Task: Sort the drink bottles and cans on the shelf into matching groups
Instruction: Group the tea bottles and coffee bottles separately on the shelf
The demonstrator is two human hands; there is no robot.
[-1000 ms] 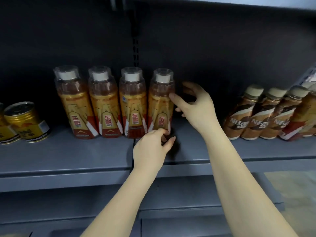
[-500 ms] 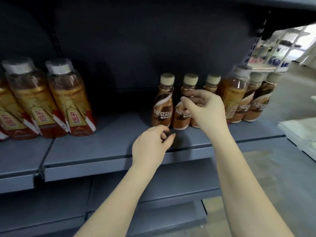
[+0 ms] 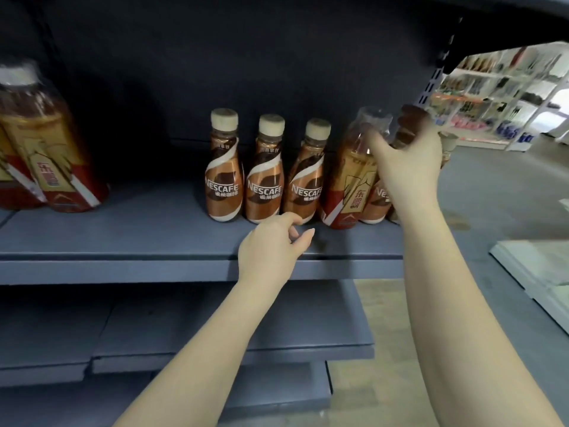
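The right hand grips the upper part of an orange energy-drink bottle, with the fingers curled round its neck just below the clear cap. The bottle leans to the left from its top, and its red base sits at shelf level on the grey shelf; contact between base and shelf cannot be confirmed. The bottle body hangs below and to the left of the grip, so the label with the red and gold panel faces the camera under the hand. This bottle stands among the brown coffee bottles: three Nescafe bottles stand upright in a row directly to its left, the nearest one just beside it, and a further Nescafe bottle shows partly behind its lower right side, under the right wrist. The left hand hovers over the front edge of the shelf, in front of the row of three coffee bottles, with fingers loosely curled and the thumb extended; it holds nothing. At the far left of the same shelf, well apart from the gripped bottle, stands a group of matching orange bottles, blurred and cut by the frame edge. A lower shelf lies beneath.
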